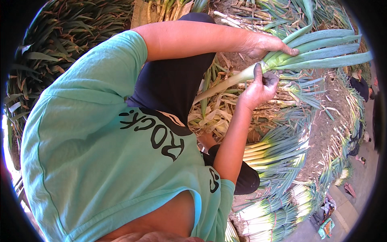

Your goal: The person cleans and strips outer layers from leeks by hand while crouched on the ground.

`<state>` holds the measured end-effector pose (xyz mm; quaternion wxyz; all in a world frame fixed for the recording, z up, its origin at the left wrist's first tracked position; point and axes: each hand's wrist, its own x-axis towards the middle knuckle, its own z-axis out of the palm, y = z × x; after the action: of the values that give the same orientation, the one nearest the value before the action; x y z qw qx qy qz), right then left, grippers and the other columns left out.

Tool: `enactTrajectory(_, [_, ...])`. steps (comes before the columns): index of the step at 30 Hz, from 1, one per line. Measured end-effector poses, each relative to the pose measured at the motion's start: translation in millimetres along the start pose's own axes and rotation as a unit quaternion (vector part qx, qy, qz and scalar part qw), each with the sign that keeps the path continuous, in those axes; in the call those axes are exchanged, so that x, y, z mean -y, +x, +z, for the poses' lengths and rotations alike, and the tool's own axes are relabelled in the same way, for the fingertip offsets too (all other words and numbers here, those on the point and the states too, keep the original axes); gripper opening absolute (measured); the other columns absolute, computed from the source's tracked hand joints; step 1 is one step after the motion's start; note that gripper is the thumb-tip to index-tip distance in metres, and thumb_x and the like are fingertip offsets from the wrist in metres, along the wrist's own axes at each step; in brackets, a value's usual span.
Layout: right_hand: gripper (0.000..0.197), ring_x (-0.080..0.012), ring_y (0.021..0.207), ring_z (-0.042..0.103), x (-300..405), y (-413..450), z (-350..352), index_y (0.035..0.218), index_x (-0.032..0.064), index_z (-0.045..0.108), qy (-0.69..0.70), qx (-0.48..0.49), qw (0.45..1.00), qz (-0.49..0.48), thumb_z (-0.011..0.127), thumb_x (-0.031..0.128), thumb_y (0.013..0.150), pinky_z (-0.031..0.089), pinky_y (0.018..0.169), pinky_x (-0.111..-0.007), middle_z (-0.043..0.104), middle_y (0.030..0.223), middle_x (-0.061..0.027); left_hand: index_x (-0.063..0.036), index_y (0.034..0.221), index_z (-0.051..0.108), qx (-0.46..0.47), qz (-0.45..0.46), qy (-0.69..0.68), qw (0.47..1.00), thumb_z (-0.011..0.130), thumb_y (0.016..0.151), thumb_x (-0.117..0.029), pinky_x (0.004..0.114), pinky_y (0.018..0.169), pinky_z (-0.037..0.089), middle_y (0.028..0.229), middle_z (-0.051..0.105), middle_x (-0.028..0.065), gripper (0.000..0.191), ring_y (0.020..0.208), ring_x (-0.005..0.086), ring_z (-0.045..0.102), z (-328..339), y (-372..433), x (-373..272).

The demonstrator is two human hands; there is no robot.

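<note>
A long green onion, pale at the shaft with a fan of blue-green leaves, lies slantwise across my front, its lower end towards my knees. My left hand grips it where the leaves spread, the thumb lying over them. Below that, my right hand has its soil-darkened thumb against the top of the pale shaft. The other right fingers are curled, and I cannot tell whether they pinch anything. Loose dry husks lie under the shaft, between my bent legs in dark trousers.
A big heap of leafy onions rises on the left. Onions with yellowish shafts lie beyond my right leg, near tied bundles with white shafts. Bags and cloth lie on the paving. Another person is at the far right.
</note>
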<state>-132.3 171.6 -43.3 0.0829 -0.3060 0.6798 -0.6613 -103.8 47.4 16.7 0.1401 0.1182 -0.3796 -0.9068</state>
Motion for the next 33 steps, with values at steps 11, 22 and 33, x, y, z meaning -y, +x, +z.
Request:
enactTrajectory(11, [0.026,-0.0347,0.068,0.06,-107.5,-165.6,-50.0,0.092,-0.0014,0.057,-0.242,0.528,0.811,0.076,0.066,0.007,0.069,0.047,0.062,-0.043,0.061,0.076,-0.0204,-0.0023,0.117,0.053,-0.078,0.115,0.064,0.988,0.061,0.087,-0.039,0.032,0.072,0.05,0.096,0.061,0.0088,0.049,0.086,0.016,0.059,-15.6,27.4,-12.7])
enactTrajectory(22, [0.037,-0.018,0.082,0.06,-12.2,-46.4,-66.0,0.11,0.0,0.054,-0.18,0.249,0.945,0.114,0.064,0.025,0.085,0.047,0.071,-0.031,0.063,0.092,-0.01,-0.003,0.097,0.055,-0.121,0.14,-0.158,0.97,0.048,0.093,-0.039,0.04,0.064,0.051,0.081,0.06,0.0105,0.037,0.07,0.0248,0.059,-55.8,50.5,-42.3])
enactTrajectory(33, [0.039,-0.0179,0.068,0.054,49.7,-33.3,-30.2,0.125,-0.0013,0.042,0.286,0.376,0.823,0.315,0.046,0.023,0.095,0.047,0.067,-0.028,0.061,0.083,-0.0089,-0.0005,0.094,0.052,-0.187,0.101,-0.187,0.959,0.05,0.093,-0.039,0.042,0.06,0.05,0.075,0.057,0.0108,0.039,0.064,0.0257,0.057,-127.1,94.8,-24.4])
